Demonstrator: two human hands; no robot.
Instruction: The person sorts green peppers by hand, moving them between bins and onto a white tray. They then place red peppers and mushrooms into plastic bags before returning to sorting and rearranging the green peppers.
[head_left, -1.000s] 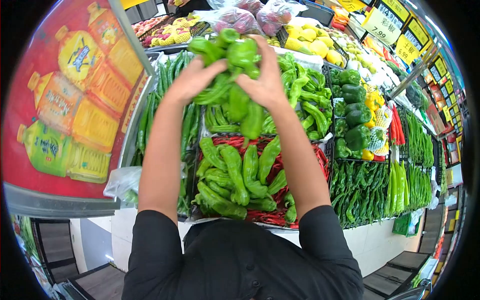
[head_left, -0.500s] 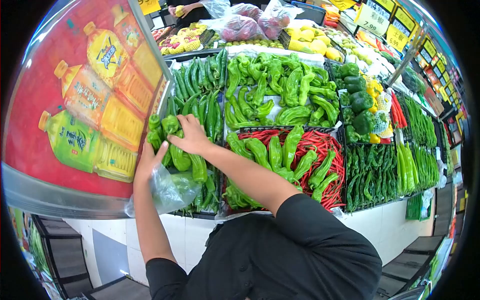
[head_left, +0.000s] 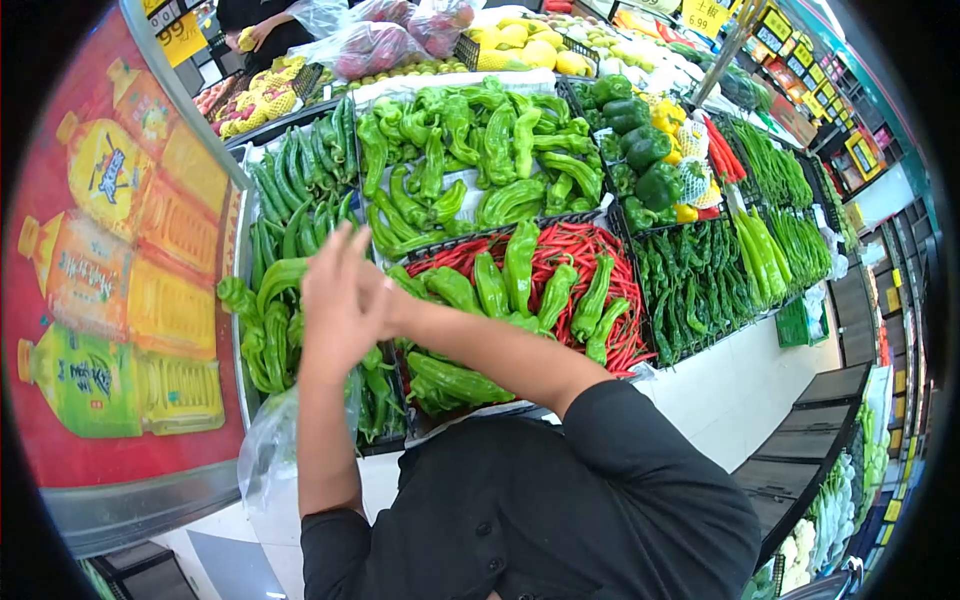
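Observation:
My left hand (head_left: 335,310) is raised over the left side of the vegetable display, blurred by motion. My right hand (head_left: 383,298) meets it from the right, its fingers mostly hidden behind or smeared into the left. Whether either holds anything cannot be made out. Left of the hands, a heap of wrinkled green peppers (head_left: 268,345) lies on the long green chillies (head_left: 372,395). A clear plastic bag (head_left: 268,450) hangs by my left forearm, partly behind it. Just right of my hands, more green peppers (head_left: 490,285) rest on red chillies (head_left: 625,300).
A drinks poster panel (head_left: 120,270) walls off the left side. Behind are a tray of green peppers (head_left: 500,140), bagged fruit (head_left: 370,45) and a person's hand (head_left: 262,35). Dark bell peppers (head_left: 645,150) and price tags (head_left: 705,15) stand to the right.
My hands have left the pepper heap and come together above the display. The plastic bag now hangs lower, beside my left forearm. The whole view has turned toward the right.

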